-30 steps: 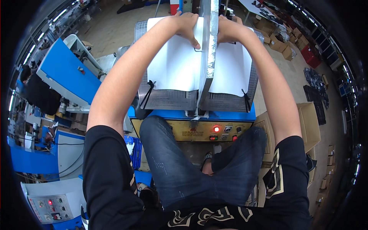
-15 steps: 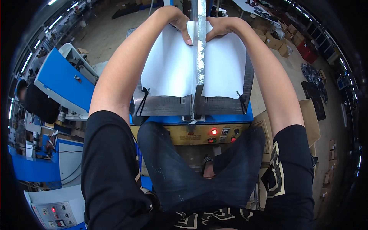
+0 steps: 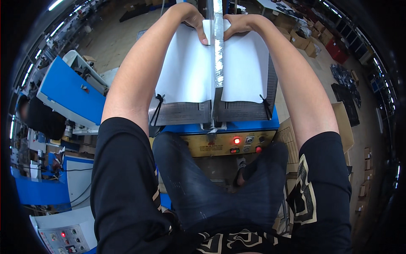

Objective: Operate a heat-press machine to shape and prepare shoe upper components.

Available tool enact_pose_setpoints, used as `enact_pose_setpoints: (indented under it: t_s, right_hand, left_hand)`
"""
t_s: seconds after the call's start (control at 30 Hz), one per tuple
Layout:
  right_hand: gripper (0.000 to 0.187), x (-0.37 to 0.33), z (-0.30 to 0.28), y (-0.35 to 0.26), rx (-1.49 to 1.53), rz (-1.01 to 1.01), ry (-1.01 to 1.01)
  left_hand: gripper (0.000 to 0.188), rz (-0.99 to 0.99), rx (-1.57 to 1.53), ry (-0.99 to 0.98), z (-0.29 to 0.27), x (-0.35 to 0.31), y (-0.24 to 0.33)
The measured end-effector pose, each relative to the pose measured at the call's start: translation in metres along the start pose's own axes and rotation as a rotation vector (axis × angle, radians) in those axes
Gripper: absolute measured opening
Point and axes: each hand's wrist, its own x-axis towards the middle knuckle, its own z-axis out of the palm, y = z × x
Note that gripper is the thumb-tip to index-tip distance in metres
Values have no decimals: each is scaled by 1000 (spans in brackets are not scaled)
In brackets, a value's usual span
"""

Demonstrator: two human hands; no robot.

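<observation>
- at 12 o'clock, the ruled metal bed (image 3: pixel 182 115) is partly covered by white sheeting (image 3: pixel 186 72), split in view by an upright metal-edged plate (image 3: pixel 218 51).
- at the plate's 11 o'clock, the sheeting is touched by the left hand (image 3: pixel 196 22), thumb spread from fingers; its grip cannot be told.
- at its 1 o'clock, the right hand (image 3: pixel 239 24) is bent, thumb parted; fingertips are hidden, any hold cannot be told.
</observation>
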Motion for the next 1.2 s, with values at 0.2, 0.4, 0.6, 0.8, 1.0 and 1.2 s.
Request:
enact_pose_setpoints:
  t_s: [0.2,0.4,0.6,0.8,1.0,1.2]
  right_hand:
    - [110,7,4,7,54,-33,-23]
    - [109,13,8,14,106,-64,-5]
    - [111,9,8,13,124,-67,-14]
    - [109,4,10,14,148,-100,25]
    - [102,-5,9,10,190,-121,15]
    - [105,-20,10,8,-60,-161,141]
  left_hand:
    - [88,-28,45,35,0,23,-17]
    - [83,-127,81,173,-1,28,-31]
    - [81,-7,86,92,-4,23,-20]
    - [77,-7,117,86,-3,17,-12]
    - [109,96,-109,18,2,-4,-5]
    - [101,255,-373,284,21,-20,-23]
